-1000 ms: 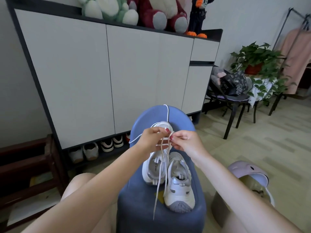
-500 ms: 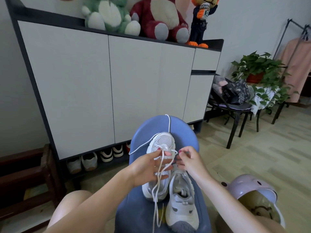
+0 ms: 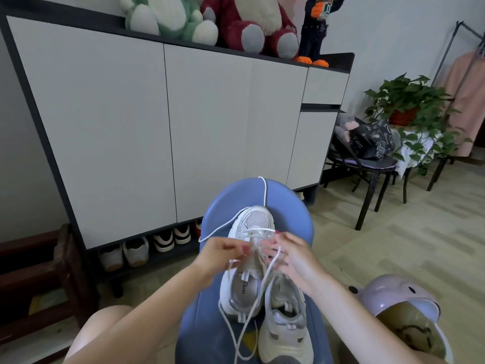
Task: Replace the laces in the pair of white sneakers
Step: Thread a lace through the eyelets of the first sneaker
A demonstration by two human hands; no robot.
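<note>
Two white sneakers lie on a blue stool (image 3: 294, 214). The left sneaker (image 3: 248, 279) points away from me; the right sneaker (image 3: 284, 327) points toward me. A white lace (image 3: 258, 290) runs from the left sneaker's front eyelets down over the stool's near edge. My left hand (image 3: 223, 254) pinches one strand beside the tongue. My right hand (image 3: 291, 256) holds the other strand, which crosses its fingers. Another white lace (image 3: 264, 191) lies loose beyond the toe, trailing over the stool's far rim.
A tall white cabinet (image 3: 162, 132) stands behind the stool, with shoes (image 3: 147, 248) under it and plush toys (image 3: 210, 19) on top. A dark chair (image 3: 367, 164) and a plant (image 3: 409, 106) stand at right. A lilac bin (image 3: 401, 311) sits by my right arm.
Both hands have dropped from above the toe to the middle eyelets and spread slightly apart. The lace strands now hang lower. The camera tilted up a little.
</note>
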